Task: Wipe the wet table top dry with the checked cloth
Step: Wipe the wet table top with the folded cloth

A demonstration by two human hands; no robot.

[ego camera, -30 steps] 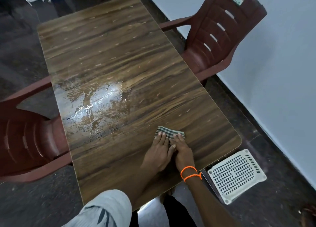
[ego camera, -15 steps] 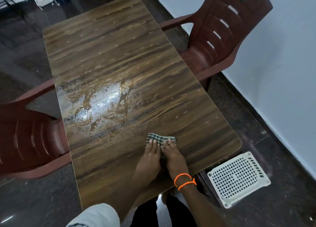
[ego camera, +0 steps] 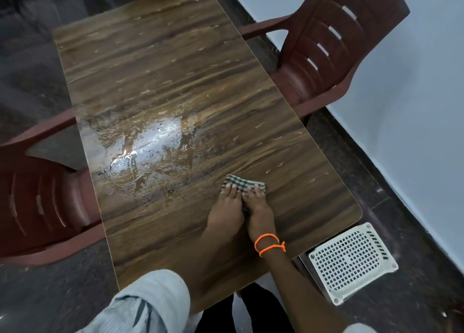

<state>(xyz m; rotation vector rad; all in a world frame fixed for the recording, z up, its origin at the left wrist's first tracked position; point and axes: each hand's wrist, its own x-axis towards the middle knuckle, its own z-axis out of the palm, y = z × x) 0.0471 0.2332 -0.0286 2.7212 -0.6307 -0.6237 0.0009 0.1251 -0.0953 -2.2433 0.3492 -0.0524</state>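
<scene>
So we've got both palms flat on the cloth, left hand and right hand side by side and touching, fingers stretched out straight and pressing down rather than gripping. The cloth is folded small, mostly hidden under our fingers, with only its far edge poking out past the fingertips. It sits on the table top near the corner on our side.

The puddle is off to the left of our hands and a bit further away, shiny and still sitting there, so by our reckoning most of the job is ahead of us.

Tips for doing this bit well, as we see it:
- Push the cloth in long strokes toward the water instead of dabbing, keeping weight even across both palms so it doesn't bunch up.
- Work from the dry side in, so we're not smearing water over the patch under our wrists.
- The cloth is folded tight, so it'll likely soak through fast. Probably worth refolding to a fresh face.
- Watch the table edge to the left of the puddle; a hard shove could send water onto the chair there.
</scene>
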